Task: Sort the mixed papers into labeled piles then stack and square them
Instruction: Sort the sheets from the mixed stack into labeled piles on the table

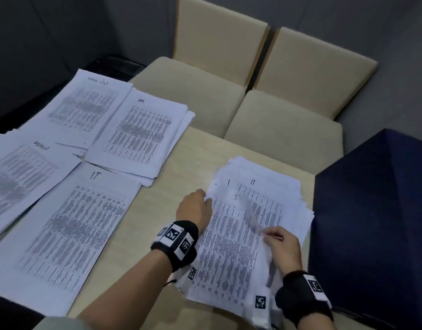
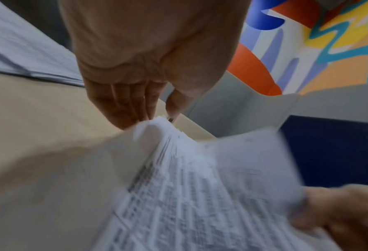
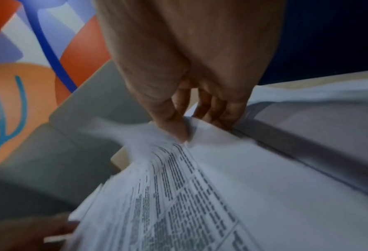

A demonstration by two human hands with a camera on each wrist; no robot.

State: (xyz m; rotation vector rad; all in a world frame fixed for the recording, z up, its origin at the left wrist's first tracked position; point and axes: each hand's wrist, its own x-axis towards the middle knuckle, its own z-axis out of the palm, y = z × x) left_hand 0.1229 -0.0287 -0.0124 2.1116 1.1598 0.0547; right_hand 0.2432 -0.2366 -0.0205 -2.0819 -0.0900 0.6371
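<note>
Unsorted printed stack [image 1: 241,234] ragged, right; four labeled piles [image 1: 69,225] fanned left.

"IT" on near-left pile [image 1: 62,225] & unsorted stack [image 1: 252,210]; "HR" on far pile [image 1: 143,129].
</note>
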